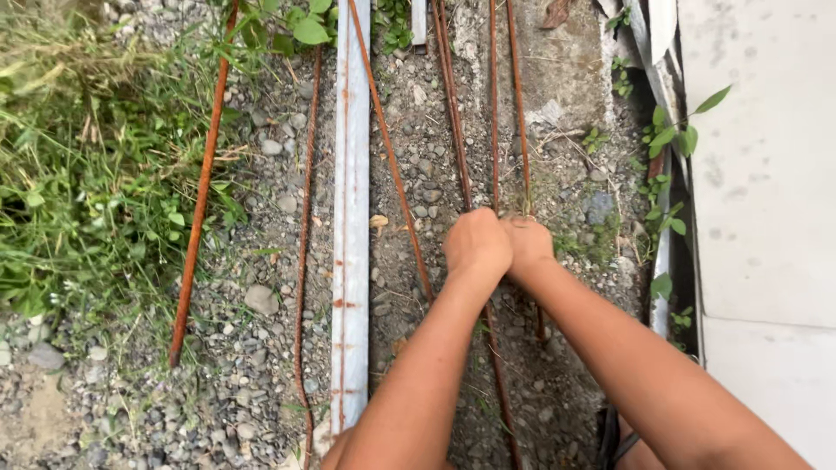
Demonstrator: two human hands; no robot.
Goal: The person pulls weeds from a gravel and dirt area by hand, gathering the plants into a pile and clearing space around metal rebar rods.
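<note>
Left hand (476, 244) and right hand (528, 242) sit side by side, knuckles touching, both curled into closed fists at mid-frame. They appear wrapped round thin rusty rods (493, 104) that run from the far edge straight toward the person and pass under the fists; exactly which rod each fist has hold of is hard to tell, since the fingers are hidden underneath. Long axis of the rods: near–far, roughly in line w/ both forearms. They stretch out ahead of the hands, and one rod end shows again nearer than the wrists. Neither hand is clearly nearer; left sits a touch further left.

Just left of the fists another rusty rod (392, 157) lies at a slant. Beyond that, a flat grey metal strip (350, 218), also lying near–far. Further left, a thin bent rod (302, 261), then a thicker rusty bar (200, 191) at the grass (78, 174) edge. All rest on the gravel ground (261, 365). Far right: a pale concrete slab (766, 174). No containers in view.
</note>
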